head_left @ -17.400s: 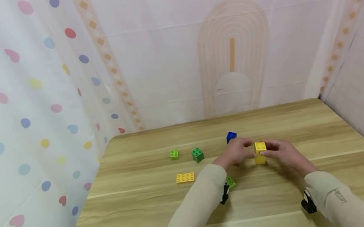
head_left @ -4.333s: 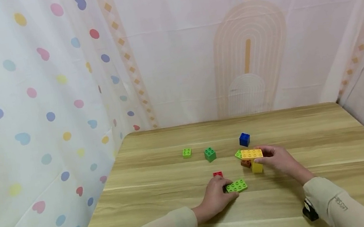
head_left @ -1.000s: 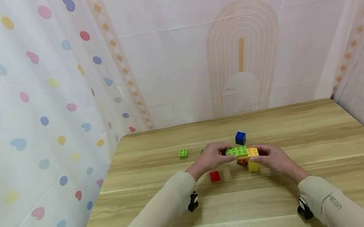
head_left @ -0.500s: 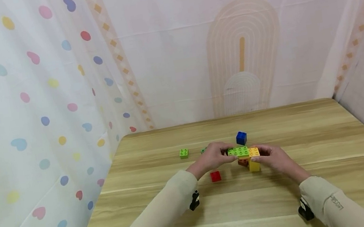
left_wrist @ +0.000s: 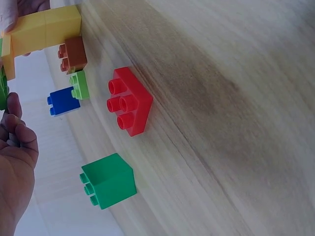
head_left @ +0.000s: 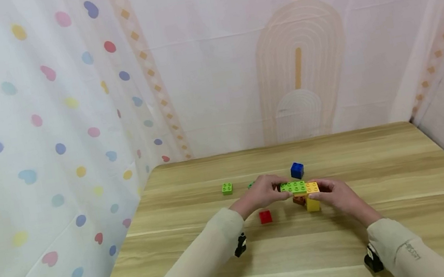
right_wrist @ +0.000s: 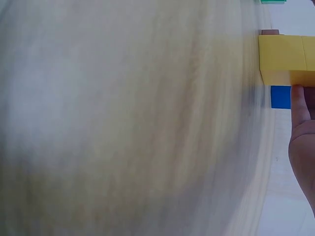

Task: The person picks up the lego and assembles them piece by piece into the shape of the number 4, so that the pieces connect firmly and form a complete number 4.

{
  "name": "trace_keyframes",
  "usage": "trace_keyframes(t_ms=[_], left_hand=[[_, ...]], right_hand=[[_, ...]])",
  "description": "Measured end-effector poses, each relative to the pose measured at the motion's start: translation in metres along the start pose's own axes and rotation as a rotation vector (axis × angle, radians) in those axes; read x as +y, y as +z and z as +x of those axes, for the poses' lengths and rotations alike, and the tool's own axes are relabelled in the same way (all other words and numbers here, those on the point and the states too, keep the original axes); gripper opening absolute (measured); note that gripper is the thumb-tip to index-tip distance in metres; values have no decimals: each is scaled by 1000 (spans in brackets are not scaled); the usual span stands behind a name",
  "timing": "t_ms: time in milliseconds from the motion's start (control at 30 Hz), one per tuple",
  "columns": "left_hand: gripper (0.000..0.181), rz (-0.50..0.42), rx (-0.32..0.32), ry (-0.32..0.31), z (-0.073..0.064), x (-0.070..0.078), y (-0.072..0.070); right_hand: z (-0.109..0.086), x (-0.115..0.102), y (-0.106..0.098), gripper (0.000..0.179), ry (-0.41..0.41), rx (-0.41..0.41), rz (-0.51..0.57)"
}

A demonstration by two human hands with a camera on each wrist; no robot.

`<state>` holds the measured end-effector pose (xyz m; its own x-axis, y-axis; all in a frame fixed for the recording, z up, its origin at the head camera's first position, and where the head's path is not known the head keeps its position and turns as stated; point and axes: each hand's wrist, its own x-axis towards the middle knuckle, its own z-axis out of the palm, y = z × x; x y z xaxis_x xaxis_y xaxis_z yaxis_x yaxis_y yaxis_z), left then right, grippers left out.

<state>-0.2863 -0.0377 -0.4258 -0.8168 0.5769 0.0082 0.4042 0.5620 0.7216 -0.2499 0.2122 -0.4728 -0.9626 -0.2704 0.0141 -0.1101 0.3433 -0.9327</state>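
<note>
My left hand [head_left: 261,193] pinches the left end of a long light green toy building brick [head_left: 293,188]. That brick lies over the left part of a long orange-yellow brick [head_left: 312,187], which tops a tower of yellow bricks [head_left: 313,205] upright on the table. My right hand [head_left: 339,195] holds the tower's right side near the top, thumb in front. In the left wrist view the yellow tower [left_wrist: 47,30] shows the long brick jutting from its top. In the right wrist view, a finger of my right hand [right_wrist: 302,142] rests against the yellow tower [right_wrist: 283,56].
A brown brick [left_wrist: 75,53] and a small light green brick [left_wrist: 80,85] stand beside the tower. Around them are a blue brick [head_left: 297,170], a red brick [head_left: 265,217], another small light green brick [head_left: 227,188] and a dark green brick [left_wrist: 109,181], mostly behind my left hand in the head view.
Earlier both hands were at the yellow tower; then my right hand held the long orange-yellow brick on it. My left hand has since brought the long green brick from the table onto that.
</note>
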Motion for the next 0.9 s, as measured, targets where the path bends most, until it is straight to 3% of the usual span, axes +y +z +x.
trace_keyframes(t_ms=[333,567,900], left_hand=[[36,15,54,-10,-4,-1,7],[39,-37,127,-4,-5,-1,18],[40,-60,88,-53,1,4,15]], right_hand=[[-1,2,1,49,-7,-7,65],[-4,1,2,53,8,5,66],[-8,-2,-2,58,29,8,44]])
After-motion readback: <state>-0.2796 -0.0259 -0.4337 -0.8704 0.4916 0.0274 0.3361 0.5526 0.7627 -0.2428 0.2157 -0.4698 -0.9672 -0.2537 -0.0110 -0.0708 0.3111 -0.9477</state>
